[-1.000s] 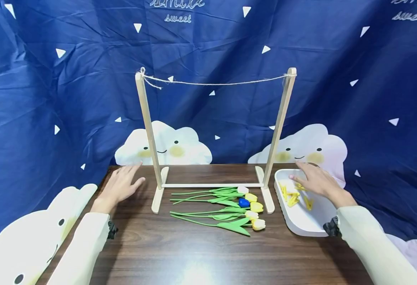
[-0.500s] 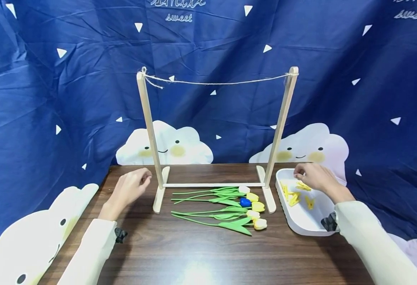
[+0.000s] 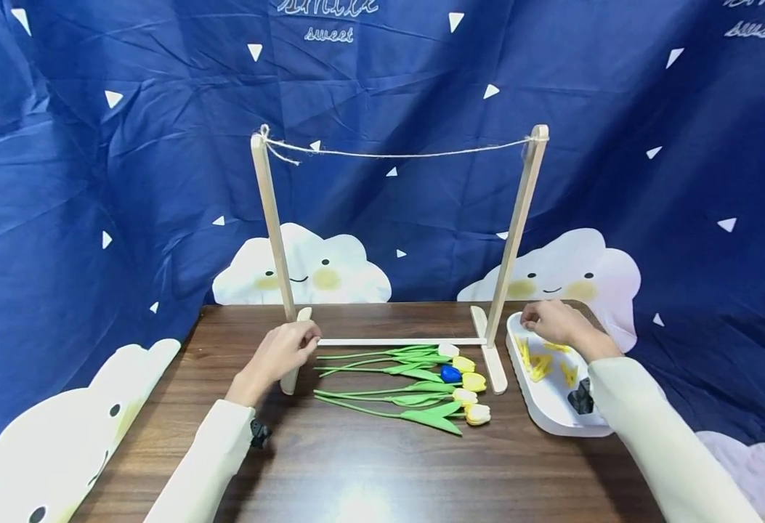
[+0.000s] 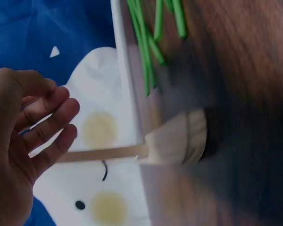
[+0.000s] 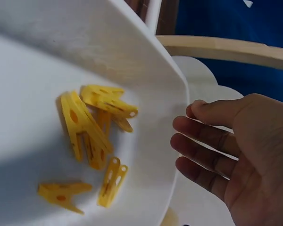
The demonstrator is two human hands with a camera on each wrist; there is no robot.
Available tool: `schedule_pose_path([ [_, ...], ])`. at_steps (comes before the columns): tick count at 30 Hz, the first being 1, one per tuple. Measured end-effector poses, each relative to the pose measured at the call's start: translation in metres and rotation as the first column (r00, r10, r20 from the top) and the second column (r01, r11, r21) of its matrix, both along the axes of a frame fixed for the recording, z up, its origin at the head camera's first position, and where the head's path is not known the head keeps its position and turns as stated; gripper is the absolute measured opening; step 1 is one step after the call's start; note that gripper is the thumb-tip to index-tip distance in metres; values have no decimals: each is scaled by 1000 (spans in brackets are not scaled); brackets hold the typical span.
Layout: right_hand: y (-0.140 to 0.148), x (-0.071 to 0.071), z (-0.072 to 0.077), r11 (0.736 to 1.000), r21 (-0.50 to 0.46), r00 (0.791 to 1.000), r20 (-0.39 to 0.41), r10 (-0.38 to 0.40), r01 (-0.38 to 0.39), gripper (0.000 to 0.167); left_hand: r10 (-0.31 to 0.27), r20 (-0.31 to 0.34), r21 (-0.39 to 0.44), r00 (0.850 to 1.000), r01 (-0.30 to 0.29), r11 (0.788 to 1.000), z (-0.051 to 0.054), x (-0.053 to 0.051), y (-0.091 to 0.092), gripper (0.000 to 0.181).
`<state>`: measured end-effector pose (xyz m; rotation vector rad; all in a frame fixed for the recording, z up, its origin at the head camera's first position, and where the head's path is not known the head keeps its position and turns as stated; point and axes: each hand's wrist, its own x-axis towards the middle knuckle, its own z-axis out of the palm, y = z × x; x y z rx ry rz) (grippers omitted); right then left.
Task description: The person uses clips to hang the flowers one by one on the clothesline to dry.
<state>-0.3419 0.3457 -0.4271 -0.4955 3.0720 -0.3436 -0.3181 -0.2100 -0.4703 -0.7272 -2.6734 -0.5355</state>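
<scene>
My left hand [image 3: 280,356] hovers in front of the left foot of a wooden rack [image 3: 517,225], near the tulip stems. Its fingers are loosely bent with nothing between them. Several artificial tulips [image 3: 415,415] lie on the table, green stems pointing left; the blooms are white, yellow and one blue tulip [image 3: 450,373]. On the right, my right hand [image 3: 559,325] is over the far part of a white tray [image 3: 545,415], fingers bent and holding nothing. Several yellow clothespins [image 5: 87,122] lie inside the tray, below the right fingers and apart from them.
A thin string [image 3: 395,155] is tied between the tops of the rack's two posts, sagging slightly. A white crossbar [image 3: 395,341] joins the posts low down, just behind the tulips. Behind the brown table [image 3: 356,465] hangs a blue cloth [image 3: 382,80] with clouds.
My left hand has moved right, from the table's left side to the rack's left foot, its fingers bending. The right hand has bent its fingers and shifted slightly left over the tray.
</scene>
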Motion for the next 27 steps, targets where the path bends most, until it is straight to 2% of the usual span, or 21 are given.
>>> schedule_pose_path([
  [5,-6,-9,-12,1000,-5,997,70,28,-28,14,6,61,-56,998,-3,998,-13,-6,12,6],
  [12,-7,-17,-27,999,3,988,148,36,-37,25,47,86,-185,995,-30,982,-33,-12,21,6],
  [16,-4,-17,-37,999,-23,985,168,45,-42,18,59,100,-223,993,-35,974,-45,-12,24,5],
  [20,-4,-16,-43,999,-48,984,179,20,-11,5,44,91,-217,995,-23,976,-48,-11,27,7],
  [27,-11,-17,-43,1000,-17,979,204,-21,25,15,31,58,-207,998,-19,978,-46,-11,28,9],
])
